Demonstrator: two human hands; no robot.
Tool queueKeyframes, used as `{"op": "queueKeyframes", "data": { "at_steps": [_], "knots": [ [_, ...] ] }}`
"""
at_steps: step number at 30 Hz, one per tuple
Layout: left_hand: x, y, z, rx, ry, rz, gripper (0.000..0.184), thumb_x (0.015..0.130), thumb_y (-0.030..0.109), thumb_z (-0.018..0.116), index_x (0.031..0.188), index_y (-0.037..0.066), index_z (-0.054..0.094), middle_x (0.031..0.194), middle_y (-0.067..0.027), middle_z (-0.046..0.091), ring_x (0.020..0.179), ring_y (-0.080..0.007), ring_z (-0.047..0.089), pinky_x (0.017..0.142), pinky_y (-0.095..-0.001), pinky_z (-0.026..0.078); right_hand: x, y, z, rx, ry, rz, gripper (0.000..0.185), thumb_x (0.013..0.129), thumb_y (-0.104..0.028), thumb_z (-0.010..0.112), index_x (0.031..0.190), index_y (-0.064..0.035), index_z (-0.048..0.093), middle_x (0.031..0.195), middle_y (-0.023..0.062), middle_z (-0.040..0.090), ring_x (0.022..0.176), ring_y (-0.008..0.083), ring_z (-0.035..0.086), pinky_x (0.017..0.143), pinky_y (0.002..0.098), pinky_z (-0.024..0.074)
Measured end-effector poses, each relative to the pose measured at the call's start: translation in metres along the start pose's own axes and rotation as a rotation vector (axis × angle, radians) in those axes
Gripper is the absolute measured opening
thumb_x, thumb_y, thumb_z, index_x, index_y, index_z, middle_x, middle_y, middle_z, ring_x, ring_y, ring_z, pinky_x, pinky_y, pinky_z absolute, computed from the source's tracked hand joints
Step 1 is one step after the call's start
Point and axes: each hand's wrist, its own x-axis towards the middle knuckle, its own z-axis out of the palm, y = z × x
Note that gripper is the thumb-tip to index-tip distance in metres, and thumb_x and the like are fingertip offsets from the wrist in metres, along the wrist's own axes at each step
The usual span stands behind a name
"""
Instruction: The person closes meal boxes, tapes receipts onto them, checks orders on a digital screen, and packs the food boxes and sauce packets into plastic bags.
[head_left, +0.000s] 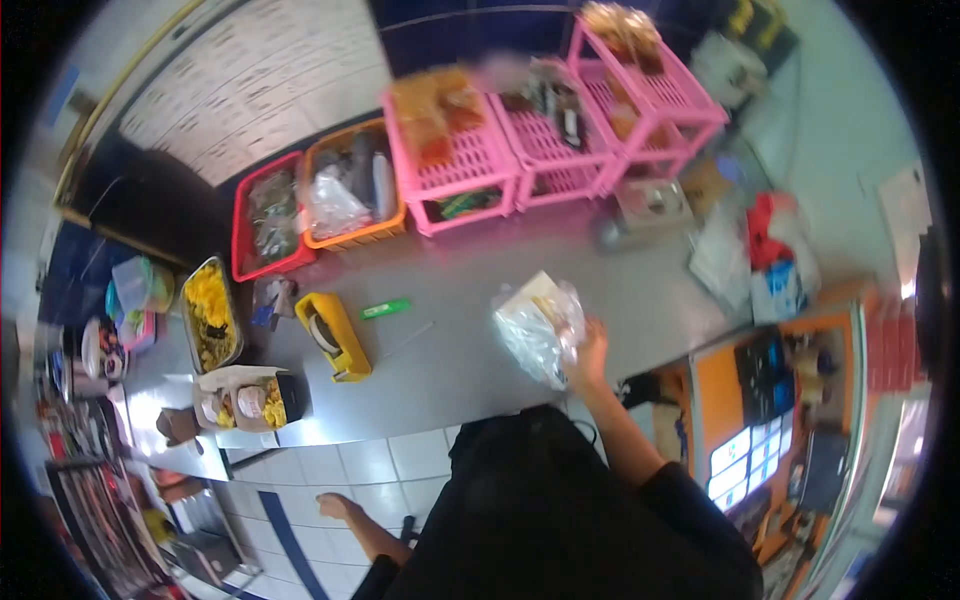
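"Plastic, clear and crinkled: on my feed that bag (525,335) is right of centre, over the table (445,300), near its front edge."

"Which way does it point?"

"I read its long axis as nearly top to bottom of the frame. A pale, flat piece (541,288) puts its corner toward the top; loose plastic droops toward the bottom."

"And the hands?"

"My right hand (590,352) is closed on the bag's right side. My left hand (337,506), lower left, is over the tiled floor (370,465); I can't tell how far its fingers are spread."

"Anything else?"

"Left of centre, a yellow tape dispenser (350,350) beside a green strip (386,309). Pink racks (462,178) stand above, upper centre."
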Motion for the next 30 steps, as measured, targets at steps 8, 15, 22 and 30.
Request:
{"op": "queueKeyframes", "data": {
  "at_steps": [8,15,22,30],
  "knots": [
    [-0.380,0.252,0.040,-0.302,-0.831,1.255,0.018,0.100,0.021,0.066,0.101,0.004,0.073,0.093,-0.0045,0.066,0.088,-0.0144,0.062,0.078,-0.0298,0.051,0.037,-0.042,-0.050,0.301,-0.506,0.359,0.024,0.082,-0.015,0.081,0.099,-0.0005,0.075,0.084,0.0142,0.074,0.077,0.0225,0.073,0.070,0.0373,0.0571],
    [-0.530,0.265,0.114,-0.337,-1.548,0.808,0.024,0.096,0.017,0.069,0.108,-0.004,0.072,0.088,-0.0055,0.071,0.076,-0.0092,0.062,0.071,-0.0250,0.048,0.021,-0.010,-0.058,0.308,-0.440,0.056,0.027,0.080,-0.007,0.077,0.106,0.0004,0.073,0.092,0.0127,0.074,0.076,0.0257,0.071,0.073,0.0364,0.0573],
    [-0.516,0.225,0.112,-0.202,-1.589,0.886,0.024,0.090,0.007,0.065,0.108,-0.006,0.073,0.085,-0.0073,0.072,0.075,-0.0110,0.063,0.066,-0.0278,0.049,0.042,-0.036,-0.072,-0.211,-0.255,-0.471,0.031,0.070,-0.013,0.075,0.099,-0.0038,0.071,0.106,0.0055,0.067,0.104,0.0258,0.063,0.101,0.0469,0.0428],
    [-0.509,0.233,0.107,0.079,-1.349,1.277,0.027,0.076,0.005,0.067,0.101,-0.001,0.072,0.086,-0.0199,0.071,0.076,-0.0301,0.070,0.069,-0.0377,0.054,0.049,-0.036,-0.063,-0.407,-0.397,-0.615,0.031,0.074,-0.027,0.076,0.097,-0.0086,0.067,0.094,0.0037,0.069,0.097,0.0243,0.064,0.098,0.0468,0.0449]
  ]
}}
